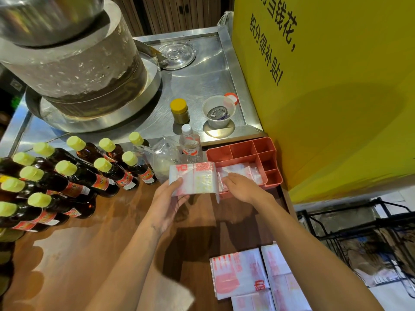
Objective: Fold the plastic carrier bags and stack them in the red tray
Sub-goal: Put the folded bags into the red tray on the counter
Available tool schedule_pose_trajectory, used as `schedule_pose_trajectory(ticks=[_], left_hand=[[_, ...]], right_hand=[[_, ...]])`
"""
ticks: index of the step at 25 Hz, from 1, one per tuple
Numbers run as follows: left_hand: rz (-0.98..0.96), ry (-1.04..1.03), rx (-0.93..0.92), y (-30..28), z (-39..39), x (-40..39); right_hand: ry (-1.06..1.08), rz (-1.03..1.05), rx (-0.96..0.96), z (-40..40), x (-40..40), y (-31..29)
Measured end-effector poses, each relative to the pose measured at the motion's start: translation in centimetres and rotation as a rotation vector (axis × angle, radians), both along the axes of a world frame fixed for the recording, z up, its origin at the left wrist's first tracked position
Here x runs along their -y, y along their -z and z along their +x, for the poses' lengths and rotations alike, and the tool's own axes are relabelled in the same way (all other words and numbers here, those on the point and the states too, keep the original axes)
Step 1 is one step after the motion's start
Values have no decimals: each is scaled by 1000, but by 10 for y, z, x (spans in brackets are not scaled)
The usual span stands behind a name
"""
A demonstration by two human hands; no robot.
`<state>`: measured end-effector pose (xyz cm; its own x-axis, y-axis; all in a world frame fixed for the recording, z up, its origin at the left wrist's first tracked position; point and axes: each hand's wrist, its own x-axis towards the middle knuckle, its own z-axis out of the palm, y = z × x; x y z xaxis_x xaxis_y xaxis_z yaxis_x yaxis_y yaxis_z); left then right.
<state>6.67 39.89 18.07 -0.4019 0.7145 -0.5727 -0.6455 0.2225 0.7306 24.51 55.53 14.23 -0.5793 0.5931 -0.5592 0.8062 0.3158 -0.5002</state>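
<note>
Two hands work at the red tray [267, 153]: the left hand [167, 199] pinches a folded bag [193, 179] by its seven o'clock corner, held just at the tray's nine o'clock edge, while the right hand [239, 187], fingers flat, presses the stacked bags [240, 172] inside. Stacking looks underway; next the folded bag likely goes on top. Unfolded bags [251, 277] wait at six o'clock.

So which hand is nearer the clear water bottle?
Left: it holds the folded bag just below the bottle. The right is farther off, over the red tray.
</note>
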Motion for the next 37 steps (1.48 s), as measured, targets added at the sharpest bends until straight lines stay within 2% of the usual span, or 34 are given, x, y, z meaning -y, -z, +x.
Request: schedule_pose_trajectory(ticks=[1,4,5,7,8,10,15,18,21,25,28,30,32,33,34,35,37], left_hand=[[6,9,-11,-1,2,-1],[29,14,-29,-2,7,-7],[32,18,-34,-1,9,-10],[34,31,-34,-1,14,-16],[33,35,-33,-1,19,-20],[26,54,-45,1,29,-27],[-86,168,-296,13,44,-43],[-118,159,-293,16,46,-52],[-135,196,-364,18,53,-61],[-216,359,-576,30,68,-80],[-172,536,-891,31,72,-81],[-141,657,-1202,38,68,-77],[-168,791,-1468,50,61,-73],[-197,866,-1535,54,57,-71],[-235,937,-1565,59,55,-70],[-263,984,-1583,61,53,-68],[-296,1051,-1629,66,51,-66]], right_hand=[[121,-23,-100,0,0,-5],[469,180,-429,10,12,-25],[534,183,-519,13,18,-34],[585,-31,-632,15,28,-49],[595,-142,-654,15,31,-51],[622,-236,-698,14,30,-52],[724,-258,-695,16,14,-40],[767,-284,-673,24,-6,-30],[721,-216,-628,32,-19,-24],[618,53,-488,37,-29,-7],[565,227,-361,38,-32,5],[452,294,-329,40,-32,15],[393,307,-298,37,-20,14],[397,314,-284,37,-13,16],[329,396,-288,39,-5,20],[170,486,-252,41,2,24],[-73,489,-173,44,10,34]])
